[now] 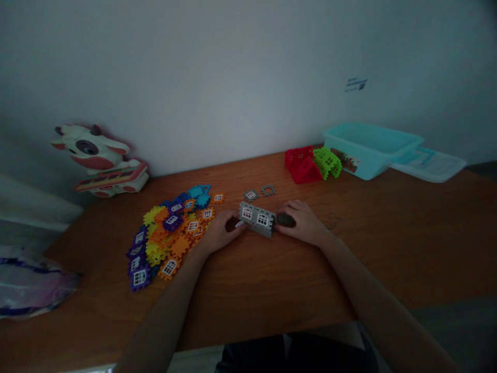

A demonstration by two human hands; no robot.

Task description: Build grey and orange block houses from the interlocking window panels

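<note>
A grey assembly of interlocking building panels [256,219] with white windows is held just above the table between both hands. My left hand [222,230] is closed on its left end, thumb at the lower edge beside a white window piece. At the right end, my right hand [301,221] grips a dark grey panel [286,219] that meets the assembly; I cannot tell whether it is joined. Behind them lie a loose grey window panel [251,195] and a grey open frame panel [267,190].
Left of my hands spreads a pile of orange, yellow, purple and blue panels [180,245]. A red block house [303,165] and a green one [328,162] stand near a turquoise bin [367,150] with its lid [430,165]. A cow-shaped toy keyboard [104,163] stands back left.
</note>
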